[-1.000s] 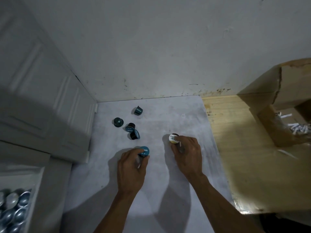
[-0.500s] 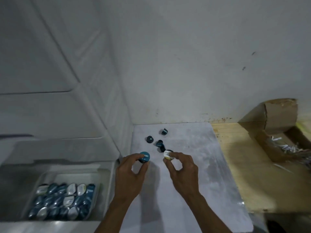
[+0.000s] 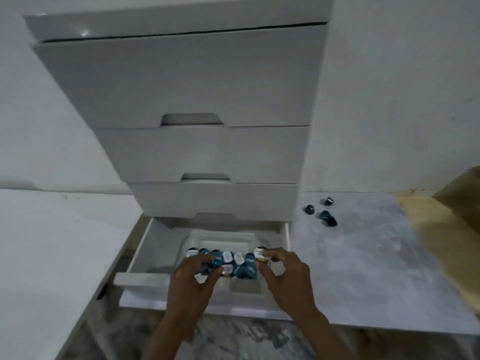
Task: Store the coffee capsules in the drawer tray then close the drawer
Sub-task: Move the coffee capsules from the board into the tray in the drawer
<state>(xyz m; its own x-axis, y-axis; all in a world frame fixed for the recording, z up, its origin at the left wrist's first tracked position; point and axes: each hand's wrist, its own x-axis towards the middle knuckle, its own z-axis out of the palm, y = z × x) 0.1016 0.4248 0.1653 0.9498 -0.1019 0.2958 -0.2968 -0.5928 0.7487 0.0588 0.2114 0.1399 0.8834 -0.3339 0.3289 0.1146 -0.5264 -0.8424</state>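
Over the open drawer [image 3: 145, 245], a gold-rimmed capsule [image 3: 260, 254] is pinched in the right hand [image 3: 281, 271] grip; a blue capsule [image 3: 217, 259] is held in the left hand [image 3: 193, 278]. Tray [image 3: 223, 241] half filled. Four loose capsules [image 3: 323, 213] lie at 2 o'clock on the worktop [image 3: 363, 255]. Judged light, thin-walled, dentable: best taken by the rim.

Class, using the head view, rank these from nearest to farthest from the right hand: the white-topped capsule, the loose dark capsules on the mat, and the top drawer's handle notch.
1. White-topped capsule: in the right hand's fingertips.
2. Loose dark capsules: on the mat, right of the cabinet.
3. Top drawer's handle notch: high up.
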